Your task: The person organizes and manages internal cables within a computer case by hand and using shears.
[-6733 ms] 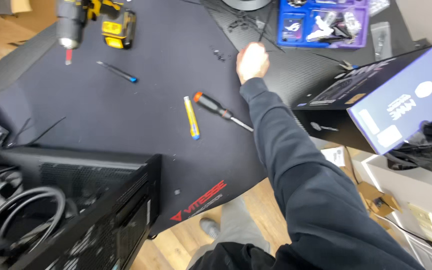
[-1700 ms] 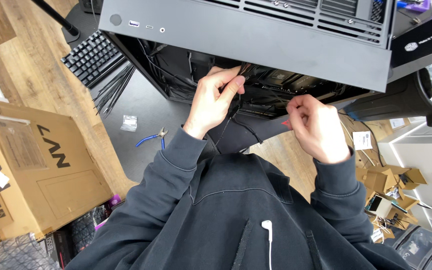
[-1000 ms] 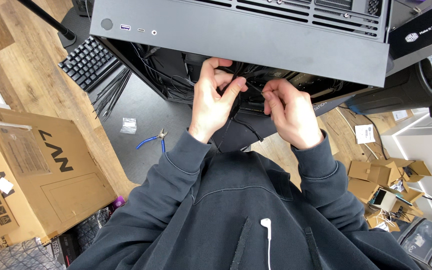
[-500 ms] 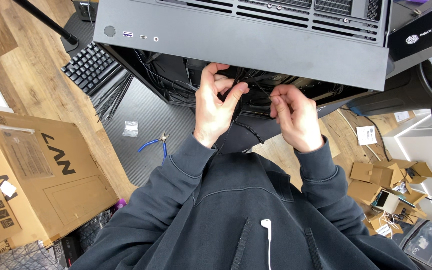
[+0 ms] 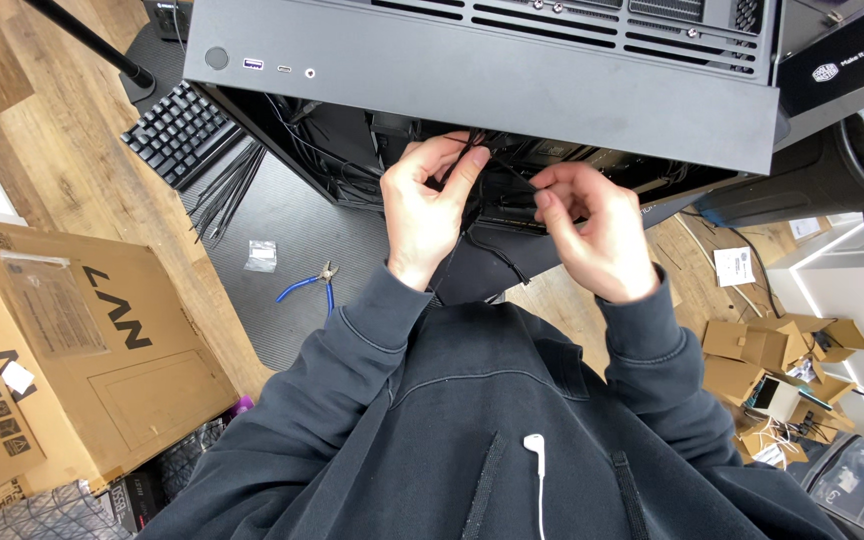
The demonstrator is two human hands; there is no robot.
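Both hands work at the open underside of a matte black metal computer case (image 5: 512, 75). Left hand (image 5: 430, 205) curls its fingers, pinching thin black cables (image 5: 482, 235) at the opening; right hand (image 5: 592, 235) pinches the same bundle. Blue-handled pliers (image 5: 307, 287) lie on the dark mat (image 5: 282, 215).

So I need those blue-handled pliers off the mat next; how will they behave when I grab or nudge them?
The blue-handled pliers look like rigid metal, so probably stiff and fairly heavy for their size. They lie flat on the dark mat, so rolling seems unlikely. The handles are splayed, so the joint may swing when lifted; the coated grips should not slip much.
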